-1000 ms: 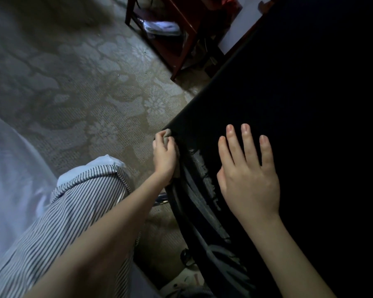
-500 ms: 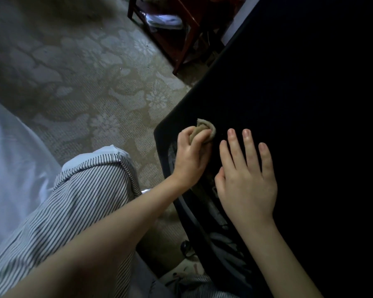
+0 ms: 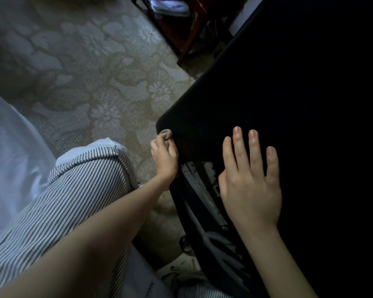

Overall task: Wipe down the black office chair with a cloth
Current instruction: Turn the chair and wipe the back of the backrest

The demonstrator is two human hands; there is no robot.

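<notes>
Both hands on chair (image 3: 267,93): left (image 3: 164,159) pinches cloth (image 3: 166,133), right (image 3: 249,179) flat.

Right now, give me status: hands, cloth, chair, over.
Left hand pinches cloth against black chair corner edge. Right hand flat on chair, fingers straight. Nothing seen in the way.

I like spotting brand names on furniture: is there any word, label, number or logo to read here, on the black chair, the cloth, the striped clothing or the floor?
None can be read.
The black padded office chair shows no label or logo in this dim view.
The small crumpled beige cloth held in the left hand is plain.
The black-and-white striped fabric and the grey floral-patterned carpet carry only patterns.
</notes>
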